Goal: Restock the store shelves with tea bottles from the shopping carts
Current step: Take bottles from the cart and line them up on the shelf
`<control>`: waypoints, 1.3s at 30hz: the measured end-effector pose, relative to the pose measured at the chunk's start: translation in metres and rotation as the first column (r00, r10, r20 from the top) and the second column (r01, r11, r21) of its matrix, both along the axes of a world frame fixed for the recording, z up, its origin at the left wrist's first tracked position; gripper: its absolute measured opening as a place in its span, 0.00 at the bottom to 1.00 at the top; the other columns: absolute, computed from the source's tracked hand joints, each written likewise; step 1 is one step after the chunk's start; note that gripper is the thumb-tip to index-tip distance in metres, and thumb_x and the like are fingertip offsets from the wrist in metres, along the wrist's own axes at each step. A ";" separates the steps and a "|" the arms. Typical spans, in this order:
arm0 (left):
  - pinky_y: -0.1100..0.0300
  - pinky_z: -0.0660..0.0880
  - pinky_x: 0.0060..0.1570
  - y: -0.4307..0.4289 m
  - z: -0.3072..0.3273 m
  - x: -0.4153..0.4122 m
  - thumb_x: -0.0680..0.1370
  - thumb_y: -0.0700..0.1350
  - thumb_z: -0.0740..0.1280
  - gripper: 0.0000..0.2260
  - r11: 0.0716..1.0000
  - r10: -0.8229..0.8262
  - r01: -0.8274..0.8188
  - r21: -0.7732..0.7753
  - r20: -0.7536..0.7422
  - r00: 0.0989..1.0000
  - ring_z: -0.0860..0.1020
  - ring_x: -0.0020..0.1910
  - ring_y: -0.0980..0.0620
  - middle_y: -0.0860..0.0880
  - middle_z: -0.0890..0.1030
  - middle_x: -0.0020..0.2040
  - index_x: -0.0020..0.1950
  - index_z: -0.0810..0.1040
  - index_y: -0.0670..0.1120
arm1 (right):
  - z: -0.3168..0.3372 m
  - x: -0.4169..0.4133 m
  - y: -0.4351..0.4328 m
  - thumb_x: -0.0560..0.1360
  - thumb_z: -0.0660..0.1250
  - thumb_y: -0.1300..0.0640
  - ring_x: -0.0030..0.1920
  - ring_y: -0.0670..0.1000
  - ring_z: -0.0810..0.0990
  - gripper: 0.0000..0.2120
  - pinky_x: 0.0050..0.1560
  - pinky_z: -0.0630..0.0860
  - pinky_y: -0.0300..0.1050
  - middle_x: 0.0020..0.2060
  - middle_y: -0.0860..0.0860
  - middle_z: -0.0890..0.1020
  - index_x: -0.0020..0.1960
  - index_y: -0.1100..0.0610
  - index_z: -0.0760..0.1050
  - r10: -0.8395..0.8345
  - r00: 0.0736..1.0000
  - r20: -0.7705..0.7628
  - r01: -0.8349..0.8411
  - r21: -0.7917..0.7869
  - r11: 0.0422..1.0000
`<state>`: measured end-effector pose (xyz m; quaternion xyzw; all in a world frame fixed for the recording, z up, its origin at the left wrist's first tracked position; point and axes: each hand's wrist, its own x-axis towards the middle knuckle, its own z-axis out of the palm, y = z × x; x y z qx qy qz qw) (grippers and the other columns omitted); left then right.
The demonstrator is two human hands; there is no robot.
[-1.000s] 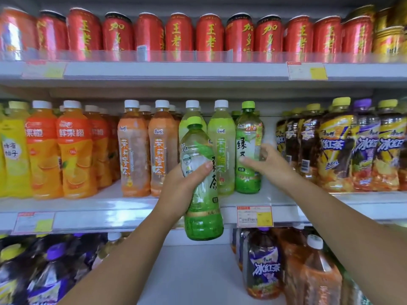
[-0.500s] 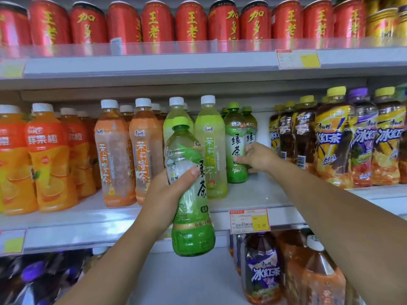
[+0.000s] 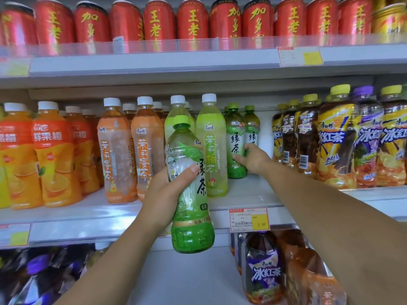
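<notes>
My left hand (image 3: 163, 194) is shut on a green tea bottle (image 3: 189, 216) with a light green cap, held upright in front of the middle shelf (image 3: 248, 194). Deep in the shelf gap, my right hand (image 3: 255, 159) wraps the lower part of a second green tea bottle (image 3: 234, 133), which stands on the shelf board. Another green tea bottle (image 3: 251, 126) stands just behind and to the right of it. The board in front of these bottles is bare.
Pale green pomelo tea bottles (image 3: 212, 139) border the gap on the left and dark iced tea bottles (image 3: 337, 139) on the right. Further left stand orange jasmine tea bottles (image 3: 116, 150). Red cans (image 3: 193, 20) fill the shelf above. More bottles (image 3: 264, 271) stand below.
My right hand has slid the shelf's green tea bottle from the front edge back into the shelf. The bottle in my left hand stays in front of the shelf, a little lower.
</notes>
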<state>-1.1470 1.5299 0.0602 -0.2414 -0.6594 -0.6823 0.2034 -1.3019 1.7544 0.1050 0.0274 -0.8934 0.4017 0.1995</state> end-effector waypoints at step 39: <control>0.68 0.65 0.33 0.006 -0.019 -0.014 0.68 0.71 0.65 0.19 0.493 0.390 -0.687 -0.533 -0.571 0.723 0.73 0.38 0.62 0.60 0.78 0.39 0.41 0.84 0.59 | 0.007 0.156 0.027 0.69 0.74 0.65 0.55 0.46 0.79 0.25 0.55 0.77 0.44 0.54 0.48 0.80 0.62 0.54 0.68 0.227 0.900 -0.373 -0.348 -0.298 0.889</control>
